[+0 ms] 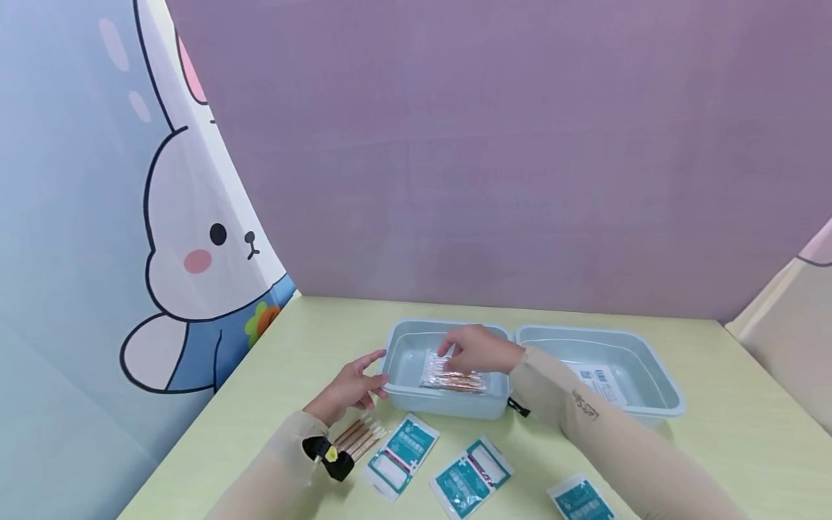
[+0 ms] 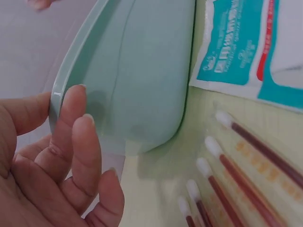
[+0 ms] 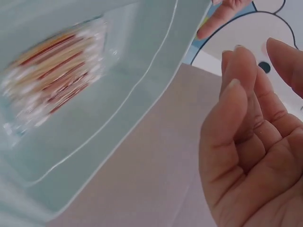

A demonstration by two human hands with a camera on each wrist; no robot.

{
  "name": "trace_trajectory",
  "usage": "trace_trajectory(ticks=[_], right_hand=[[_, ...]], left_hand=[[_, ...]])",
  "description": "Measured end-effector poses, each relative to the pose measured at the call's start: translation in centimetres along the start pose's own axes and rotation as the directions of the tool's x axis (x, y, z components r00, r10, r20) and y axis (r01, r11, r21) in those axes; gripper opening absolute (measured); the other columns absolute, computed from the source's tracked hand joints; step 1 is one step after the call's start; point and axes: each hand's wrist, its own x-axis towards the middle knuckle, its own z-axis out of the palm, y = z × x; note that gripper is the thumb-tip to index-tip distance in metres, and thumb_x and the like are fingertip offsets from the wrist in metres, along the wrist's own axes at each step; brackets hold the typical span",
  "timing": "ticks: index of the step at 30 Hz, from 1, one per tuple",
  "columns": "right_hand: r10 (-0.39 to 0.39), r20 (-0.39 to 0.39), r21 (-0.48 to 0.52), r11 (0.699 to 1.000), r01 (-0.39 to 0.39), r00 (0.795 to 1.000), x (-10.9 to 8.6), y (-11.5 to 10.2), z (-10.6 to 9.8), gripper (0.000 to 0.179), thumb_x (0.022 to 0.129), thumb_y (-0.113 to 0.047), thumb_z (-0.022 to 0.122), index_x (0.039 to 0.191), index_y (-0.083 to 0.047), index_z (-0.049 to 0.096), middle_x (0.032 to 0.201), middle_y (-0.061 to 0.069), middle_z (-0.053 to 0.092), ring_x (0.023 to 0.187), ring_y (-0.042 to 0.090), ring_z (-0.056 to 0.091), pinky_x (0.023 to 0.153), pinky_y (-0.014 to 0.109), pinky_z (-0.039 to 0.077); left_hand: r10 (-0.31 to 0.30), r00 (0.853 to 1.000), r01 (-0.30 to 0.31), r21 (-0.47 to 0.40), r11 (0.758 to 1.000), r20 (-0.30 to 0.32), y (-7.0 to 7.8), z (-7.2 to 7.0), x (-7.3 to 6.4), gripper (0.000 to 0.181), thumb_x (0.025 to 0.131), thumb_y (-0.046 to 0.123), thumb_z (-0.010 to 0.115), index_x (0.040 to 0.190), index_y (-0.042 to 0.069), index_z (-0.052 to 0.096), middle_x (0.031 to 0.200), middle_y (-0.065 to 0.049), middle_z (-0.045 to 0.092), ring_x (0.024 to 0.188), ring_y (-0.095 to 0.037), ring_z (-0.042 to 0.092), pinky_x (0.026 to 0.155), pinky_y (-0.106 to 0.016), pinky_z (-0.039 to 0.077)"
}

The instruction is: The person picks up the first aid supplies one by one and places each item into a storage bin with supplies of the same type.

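At the near-left corner of the left light-blue plastic basin [image 1: 422, 401], my left hand [image 1: 349, 386] pinches the rim between thumb and fingers. My right hand [image 1: 477, 349] hovers over that basin, fingers loosely bent and nothing between them. Below it, a clear packet of cotton swabs [image 1: 448, 375] lies on the basin floor; the right wrist view shows its white tips and brown sticks [image 3: 57, 71]. Beside the left wrist, several brown-stemmed swabs with white tips [image 2: 251, 184] lie in clear wrapping on the table. A teal-and-white medical packet [image 1: 401, 456] lies close in front of the basin.
A second light-blue basin [image 1: 659, 375] stands to the right, with a white printed label [image 1: 598, 383] inside. Two more teal-and-white packets [image 1: 471, 477] [image 1: 581, 500] lie nearer the front of the yellow-green table [image 1: 338, 325]. A purple backdrop [image 1: 494, 159] rises behind.
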Motion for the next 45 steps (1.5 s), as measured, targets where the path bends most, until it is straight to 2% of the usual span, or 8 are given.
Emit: trace_trajectory(ticks=[7,14,18,23,28,34,39,45], right_hand=[[0.036,-0.056,0.085,0.996,-0.031,0.998,-3.7,2.7,-1.6,0.015,0.091,-0.010,0.064,0.105,-0.003,0.065,0.083,0.003,0.066,0.066,0.025,0.061,0.066,0.038,0.051],[0.121,-0.107,0.159,0.982,-0.103,0.987,-7.0,5.1,-2.4,0.018,0.091,-0.011,0.063,0.106,-0.001,0.063,0.079,0.006,0.064,0.061,0.020,0.058,0.059,0.035,0.049],[0.139,-0.156,0.146,0.982,-0.116,0.978,-9.7,6.6,-3.4,0.023,0.090,-0.011,0.064,0.109,0.001,0.063,0.078,0.006,0.064,0.062,0.020,0.058,0.058,0.037,0.049],[0.193,-0.222,0.199,0.968,-0.149,0.956,-13.5,9.2,-5.5,0.029,0.091,-0.013,0.063,0.113,0.005,0.059,0.082,0.007,0.065,0.067,0.023,0.058,0.060,0.036,0.051],[0.251,-0.278,0.229,0.955,-0.190,0.927,-17.0,11.6,-7.0,0.031,0.093,-0.014,0.060,0.114,0.009,0.056,0.084,0.007,0.064,0.066,0.020,0.058,0.060,0.031,0.050],[0.324,-0.321,0.231,0.938,-0.259,0.890,-20.2,13.9,-8.1,0.034,0.095,-0.014,0.056,0.115,0.013,0.053,0.081,0.006,0.062,0.065,0.015,0.057,0.058,0.028,0.048],[0.369,-0.358,0.233,0.925,-0.301,0.858,-21.8,15.5,-8.4,0.039,0.096,-0.014,0.055,0.118,0.017,0.048,0.082,0.005,0.064,0.064,0.014,0.058,0.058,0.028,0.048],[0.395,-0.396,0.262,0.914,-0.310,0.829,-22.9,16.9,-8.1,0.030,0.097,-0.013,0.053,0.113,0.013,0.053,0.079,0.002,0.060,0.063,0.014,0.057,0.058,0.028,0.048]], left_hand=[[0.001,0.999,0.002,0.053,0.999,-0.052,-0.1,-1.1,-1.0,0.051,0.099,0.025,0.053,0.146,0.012,0.039,0.074,-0.004,0.067,0.050,-0.017,0.050,0.055,-0.028,0.042],[-0.015,0.996,0.033,0.212,0.977,-0.090,-1.0,-2.5,-2.0,0.043,0.096,0.017,0.057,0.137,0.007,0.051,0.077,-0.005,0.066,0.054,-0.021,0.052,0.054,-0.029,0.040],[0.005,0.998,0.015,0.337,0.942,-0.061,-1.7,-3.0,-2.5,0.040,0.092,0.015,0.062,0.130,0.003,0.056,0.078,-0.005,0.065,0.055,-0.020,0.053,0.054,-0.030,0.042],[0.014,0.999,0.009,0.490,0.872,-0.044,-2.4,-4.1,-3.6,0.041,0.087,0.017,0.070,0.124,0.002,0.060,0.085,-0.006,0.062,0.067,-0.019,0.057,0.062,-0.035,0.048],[0.006,0.999,0.014,0.561,0.828,-0.035,-2.7,-5.1,-4.6,0.043,0.083,0.018,0.074,0.121,0.002,0.062,0.086,-0.006,0.062,0.075,-0.019,0.058,0.067,-0.038,0.049],[-0.002,1.000,0.001,0.638,0.770,0.001,-2.5,-5.4,-5.7,0.042,0.082,0.021,0.074,0.120,0.005,0.063,0.084,-0.004,0.062,0.073,-0.018,0.057,0.063,-0.037,0.046],[-0.004,1.000,-0.001,0.655,0.756,0.007,-2.4,-5.2,-5.9,0.042,0.082,0.023,0.075,0.119,0.006,0.064,0.086,-0.003,0.063,0.073,-0.017,0.057,0.062,-0.036,0.046],[-0.019,1.000,0.012,0.665,0.747,0.003,-2.7,-5.0,-5.6,0.042,0.080,0.025,0.077,0.117,0.007,0.065,0.090,-0.002,0.064,0.076,-0.017,0.058,0.064,-0.038,0.047]])
